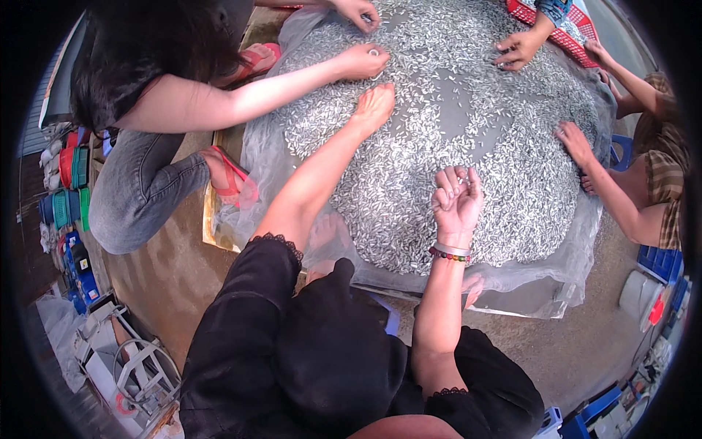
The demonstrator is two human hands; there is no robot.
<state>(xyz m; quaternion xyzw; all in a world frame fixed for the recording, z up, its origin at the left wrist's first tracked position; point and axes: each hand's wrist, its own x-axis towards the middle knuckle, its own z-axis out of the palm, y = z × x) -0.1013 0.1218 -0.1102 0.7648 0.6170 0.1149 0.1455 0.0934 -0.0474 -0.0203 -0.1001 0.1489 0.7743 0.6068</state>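
Note:
A broad layer of small silvery fish (395,197), which look like tiny dried or fresh fish, covers a low work surface lined with pale mesh netting (263,157). My left hand (375,107) rests over the far-left part of the layer, back up, its fingers curled under and hidden. Closer to me, my right hand (457,199) is turned palm up just above the fish, with fingers bent in toward the palm. Whether anything small sits between those fingers is too fine to make out. A beaded bracelet (450,254) circles my right wrist.
At left a crouching person's hand (363,61) is close beside my left hand. Other people's hands (518,50) work at the far side and right (576,144). A red plastic basket (574,45) stands at the far right. Grey surface (455,110) shows through mid-layer.

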